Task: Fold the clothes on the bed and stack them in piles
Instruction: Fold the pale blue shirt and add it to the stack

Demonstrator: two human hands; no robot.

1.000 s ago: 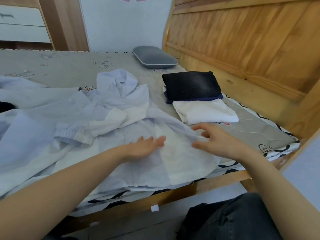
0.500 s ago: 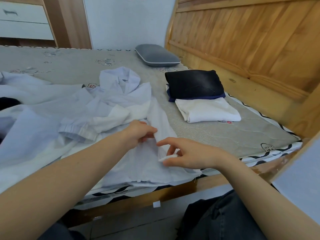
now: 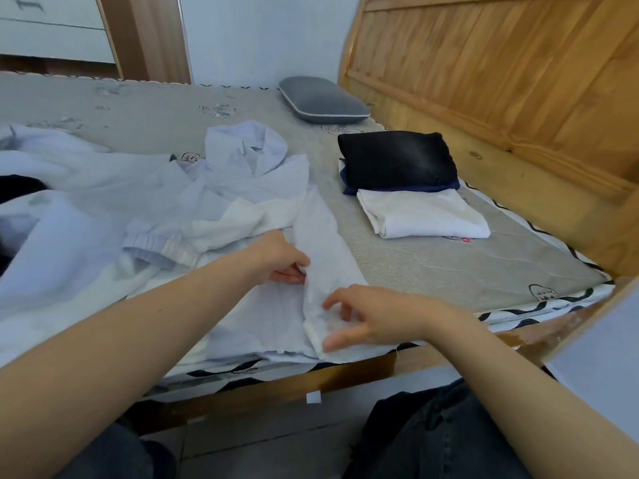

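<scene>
A pale blue and white jacket (image 3: 221, 188) lies spread on the bed (image 3: 432, 267), collar toward the far side. Its right edge is folded inward as a long strip (image 3: 325, 250). My left hand (image 3: 281, 259) pinches the fold's inner edge near the middle of the strip. My right hand (image 3: 377, 318) rests on the strip's near end, fingers loosely bent, thumb low by the hem. To the right sits a pile: a folded black garment (image 3: 397, 160) on a dark blue one, beside a folded white garment (image 3: 422, 214).
A grey pillow (image 3: 323, 102) lies by the wooden headboard (image 3: 501, 74). More pale clothes (image 3: 41, 157) and something black (image 3: 17, 184) are heaped at the left. The wooden bed rail (image 3: 311, 378) runs along the near edge, my knees below it.
The jacket's right side has been folded inward into a narrow strip. My left hand went from flat on the cloth to pinching the fold; my right hand moved left and nearer along it.
</scene>
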